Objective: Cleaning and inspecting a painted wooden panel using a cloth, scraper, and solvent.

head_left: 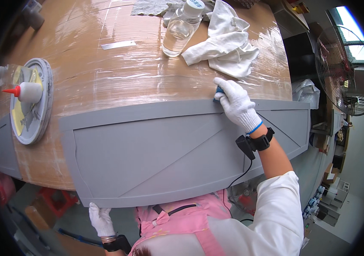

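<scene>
A long grey panel (148,149) with raised framing strips and diagonal grooves lies in front of me, its near side jutting past the table edge. In a white knit glove, my left hand (101,219) grips the panel's near left corner, fingers at the edge. My right hand (235,102), gloved too, is closed on a small blue piece (218,92) at the panel's far edge, right of the middle. Most of that piece is covered by the fingers, so its kind cannot be told.
Film-wrapped table (79,81). On it are a clear bottle (181,32), white cloths (229,42), a white strip (118,45), a grey bucket lid (45,102) with a red-tipped glue bottle (29,91). Another grey panel (1,147) is at left, a fan (346,70) at right, a red stool (58,200) below.
</scene>
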`<state>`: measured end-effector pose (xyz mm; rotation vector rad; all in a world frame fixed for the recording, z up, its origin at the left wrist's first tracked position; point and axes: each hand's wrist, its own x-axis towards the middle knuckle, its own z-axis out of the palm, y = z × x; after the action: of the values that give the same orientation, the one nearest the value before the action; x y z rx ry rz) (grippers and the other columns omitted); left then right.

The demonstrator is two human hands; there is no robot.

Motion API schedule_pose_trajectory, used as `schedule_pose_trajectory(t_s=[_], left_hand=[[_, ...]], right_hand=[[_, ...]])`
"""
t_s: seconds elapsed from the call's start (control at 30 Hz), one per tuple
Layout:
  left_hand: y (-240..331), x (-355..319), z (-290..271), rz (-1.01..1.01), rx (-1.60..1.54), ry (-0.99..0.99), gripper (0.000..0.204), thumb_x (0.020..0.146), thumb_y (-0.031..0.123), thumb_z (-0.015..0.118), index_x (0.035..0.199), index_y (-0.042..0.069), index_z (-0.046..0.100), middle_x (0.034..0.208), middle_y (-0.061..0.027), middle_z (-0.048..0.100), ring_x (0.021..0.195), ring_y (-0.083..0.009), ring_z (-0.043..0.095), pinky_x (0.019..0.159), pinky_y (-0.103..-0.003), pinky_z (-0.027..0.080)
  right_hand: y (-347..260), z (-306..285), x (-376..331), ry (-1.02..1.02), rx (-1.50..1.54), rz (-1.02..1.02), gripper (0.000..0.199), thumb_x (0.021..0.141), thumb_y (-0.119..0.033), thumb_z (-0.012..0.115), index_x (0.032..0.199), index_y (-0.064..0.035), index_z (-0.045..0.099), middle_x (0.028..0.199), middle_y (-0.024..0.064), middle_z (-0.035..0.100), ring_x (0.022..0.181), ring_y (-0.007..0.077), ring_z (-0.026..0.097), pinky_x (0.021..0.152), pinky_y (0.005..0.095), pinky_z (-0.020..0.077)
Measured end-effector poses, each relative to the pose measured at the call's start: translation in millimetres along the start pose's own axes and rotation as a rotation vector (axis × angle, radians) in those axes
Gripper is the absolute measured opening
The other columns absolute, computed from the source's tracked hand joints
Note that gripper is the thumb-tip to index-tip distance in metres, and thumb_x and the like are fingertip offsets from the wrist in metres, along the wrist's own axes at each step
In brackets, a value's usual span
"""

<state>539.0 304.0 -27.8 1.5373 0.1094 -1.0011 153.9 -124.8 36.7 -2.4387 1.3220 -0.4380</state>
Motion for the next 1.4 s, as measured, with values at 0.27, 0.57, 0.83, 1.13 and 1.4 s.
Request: schedule_pose_trajectory(t_s=[0.27, 0.57, 0.83, 1.13, 1.4], left_hand=[[11, -1, 3, -0.071, 0.108, -0.019, 0.044, 0.1, 0.041, 0.054, 0.126, 0.005, 0.048, 0.109, -0.0114, 0.062, 0.084, -0.026, 0.068, 0.07, -0.037, 0.057], [7, -1, -26, -0.263, 0.36, -0.054, 0.038, 0.102, 0.04, 0.051, 0.1, 0.003, 0.058, 0.076, -0.0091, 0.061, 0.057, -0.0159, 0.056, 0.053, -0.028, 0.048], [-27, -89, 155, 0.86, 1.037, -0.168, 0.024, 0.099, 0.025, 0.057, 0.107, 0.002, 0.059, 0.077, -0.0049, 0.063, 0.061, -0.0212, 0.055, 0.057, -0.034, 0.044], [-115, -151, 314, 1.197, 1.265, -0.459, 0.032, 0.086, 0.02, 0.068, 0.114, 0.007, 0.059, 0.101, -0.0124, 0.062, 0.092, -0.034, 0.06, 0.081, -0.044, 0.049], [-129, -163, 338, 1.2, 1.335, -0.495, 0.033, 0.08, 0.013, 0.068, 0.111, 0.006, 0.06, 0.099, -0.0121, 0.062, 0.087, -0.0327, 0.059, 0.08, -0.043, 0.047]], right_hand=[[-90, 67, 48, 0.045, 0.212, -0.165, 0.039, 0.084, -0.002, 0.063, 0.122, -0.0026, 0.054, 0.091, 0.0172, 0.062, 0.087, 0.038, 0.061, 0.077, 0.0442, 0.0507], [-43, 32, 20, 0.06, 0.076, -0.128, 0.043, 0.078, 0.005, 0.063, 0.12, -0.002, 0.056, 0.09, 0.0154, 0.061, 0.089, 0.0354, 0.061, 0.078, 0.0436, 0.0503], [82, -35, -35, 0.094, 0.047, -0.084, 0.038, 0.084, -0.002, 0.062, 0.121, -0.0032, 0.055, 0.09, 0.016, 0.061, 0.089, 0.0369, 0.06, 0.079, 0.0452, 0.0505], [170, -79, -66, 0.092, 0.133, -0.157, 0.039, 0.081, 0.001, 0.062, 0.119, -0.0026, 0.054, 0.085, 0.0166, 0.059, 0.082, 0.037, 0.06, 0.074, 0.0449, 0.0508], [119, -37, -27, 0.012, 0.327, -0.296, 0.038, 0.078, 0.004, 0.06, 0.115, -0.0012, 0.053, 0.083, 0.0136, 0.058, 0.081, 0.0334, 0.058, 0.074, 0.0425, 0.0493]])
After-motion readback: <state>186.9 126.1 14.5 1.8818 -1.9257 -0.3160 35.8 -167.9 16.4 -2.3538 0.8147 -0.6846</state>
